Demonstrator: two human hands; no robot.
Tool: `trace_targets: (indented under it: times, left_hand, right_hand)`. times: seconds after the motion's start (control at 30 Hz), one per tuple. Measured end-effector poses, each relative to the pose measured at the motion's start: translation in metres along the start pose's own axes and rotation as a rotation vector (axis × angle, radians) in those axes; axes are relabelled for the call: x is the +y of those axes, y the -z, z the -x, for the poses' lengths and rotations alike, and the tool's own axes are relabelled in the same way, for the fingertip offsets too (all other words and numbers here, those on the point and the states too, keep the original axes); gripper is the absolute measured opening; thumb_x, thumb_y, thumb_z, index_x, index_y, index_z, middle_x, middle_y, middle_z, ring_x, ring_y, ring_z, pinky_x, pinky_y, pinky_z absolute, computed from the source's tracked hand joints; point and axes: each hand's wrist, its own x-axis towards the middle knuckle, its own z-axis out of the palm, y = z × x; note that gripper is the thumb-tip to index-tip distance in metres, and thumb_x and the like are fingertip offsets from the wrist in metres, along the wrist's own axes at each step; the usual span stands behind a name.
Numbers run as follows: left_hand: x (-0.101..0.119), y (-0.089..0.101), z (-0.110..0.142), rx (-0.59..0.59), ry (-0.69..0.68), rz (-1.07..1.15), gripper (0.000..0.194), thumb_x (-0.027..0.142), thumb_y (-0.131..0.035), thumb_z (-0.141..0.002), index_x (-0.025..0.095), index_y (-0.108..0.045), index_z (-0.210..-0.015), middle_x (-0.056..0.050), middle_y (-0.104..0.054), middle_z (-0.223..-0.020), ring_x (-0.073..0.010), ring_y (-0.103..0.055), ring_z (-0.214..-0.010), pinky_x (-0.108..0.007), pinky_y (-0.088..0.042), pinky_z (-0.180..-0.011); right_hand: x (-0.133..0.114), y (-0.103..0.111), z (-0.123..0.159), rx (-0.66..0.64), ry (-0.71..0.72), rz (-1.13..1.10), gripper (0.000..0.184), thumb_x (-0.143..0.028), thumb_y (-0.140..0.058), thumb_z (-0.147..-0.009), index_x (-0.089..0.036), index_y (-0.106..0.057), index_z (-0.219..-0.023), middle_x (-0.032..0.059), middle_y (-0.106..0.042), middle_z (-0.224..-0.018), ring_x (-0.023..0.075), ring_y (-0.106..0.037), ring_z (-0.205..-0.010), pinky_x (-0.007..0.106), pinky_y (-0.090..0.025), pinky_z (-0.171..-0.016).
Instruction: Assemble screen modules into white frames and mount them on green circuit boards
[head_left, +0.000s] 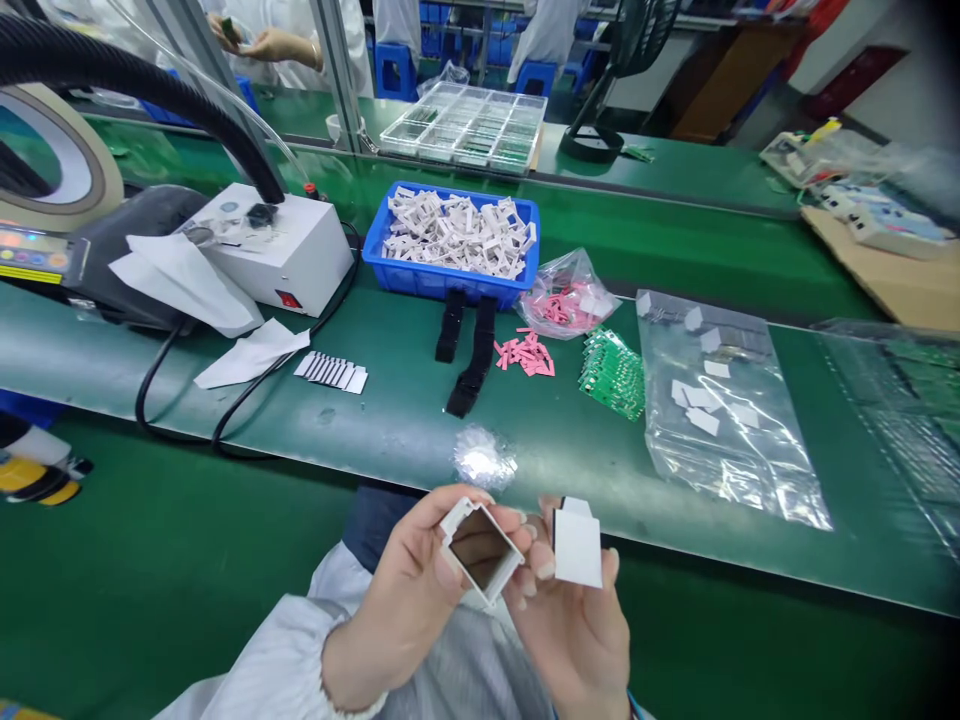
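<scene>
My left hand [420, 580] grips a small white plastic frame [504, 578] by its edges. Set inside that frame is a dark, glossy rectangular panel [480, 545], turned toward me. Close beside it, my right hand [574, 620] holds a flat white rectangular piece [577, 548] with a dark edge on its left side and a smaller white tab at the top. The fingers of both hands nearly meet between the two parts. On the bench just beyond lies a pile of clear film pieces [484, 458].
A blue bin [450, 282] of white plastic parts stands behind black strips [472, 370]. Pink pieces [527, 355], green circuit boards [613, 375] and a plastic bag [735, 470] lie to the right. Leftward are a row of white-and-black pieces [331, 371], a cable and a white box [300, 260].
</scene>
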Motion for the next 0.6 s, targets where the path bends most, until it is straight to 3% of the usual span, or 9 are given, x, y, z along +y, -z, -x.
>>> trace_targets:
  times: [0.17, 0.37, 0.47, 0.6]
  left_hand:
    - [-0.001, 0.001, 0.0, -0.004, -0.013, -0.017, 0.026, 0.036, -0.067, -0.077, 0.028, -0.067, -0.101, 0.001, -0.073, -0.096, -0.011, -0.067, -0.09, -0.019, -0.053, -0.075]
    - [0.001, 0.003, -0.001, 0.022, -0.02, 0.0, 0.026, 0.034, -0.069, -0.076, 0.026, -0.068, -0.1, 0.001, -0.073, -0.096, -0.0113, -0.066, -0.091, -0.021, -0.053, -0.078]
    - [0.002, 0.004, -0.001, 0.046, -0.024, -0.023, 0.025, 0.034, -0.069, -0.076, 0.027, -0.068, -0.1, 0.001, -0.073, -0.099, -0.0119, -0.067, -0.094, -0.02, -0.052, -0.08]
    - [0.001, 0.005, 0.001, 0.087, -0.036, -0.049, 0.024, 0.033, -0.07, -0.075, 0.028, -0.069, -0.098, 0.002, -0.074, -0.099, -0.0136, -0.068, -0.095, -0.021, -0.052, -0.082]
  right_hand:
    - [0.001, 0.004, -0.002, -0.035, 0.004, -0.068, 0.032, -0.059, -0.058, -0.076, -0.031, -0.057, -0.092, -0.0019, -0.05, -0.056, 0.0074, -0.041, -0.047, 0.019, -0.035, -0.047]
    - [-0.001, 0.001, -0.004, 0.01, 0.086, 0.063, 0.033, -0.058, -0.056, -0.078, -0.027, -0.059, -0.09, 0.0009, -0.053, -0.057, 0.0096, -0.049, -0.05, 0.019, -0.037, -0.045]
    - [-0.001, 0.002, -0.001, -0.017, 0.279, 0.229, 0.025, -0.051, -0.053, -0.083, -0.028, -0.061, -0.089, 0.0025, -0.058, -0.064, 0.0117, -0.055, -0.064, 0.021, -0.043, -0.052]
    - [-0.007, 0.005, 0.007, 0.077, 0.787, 0.74, 0.022, -0.03, -0.062, -0.082, -0.023, -0.064, -0.103, 0.0044, -0.066, -0.083, 0.0172, -0.06, -0.081, 0.032, -0.047, -0.067]
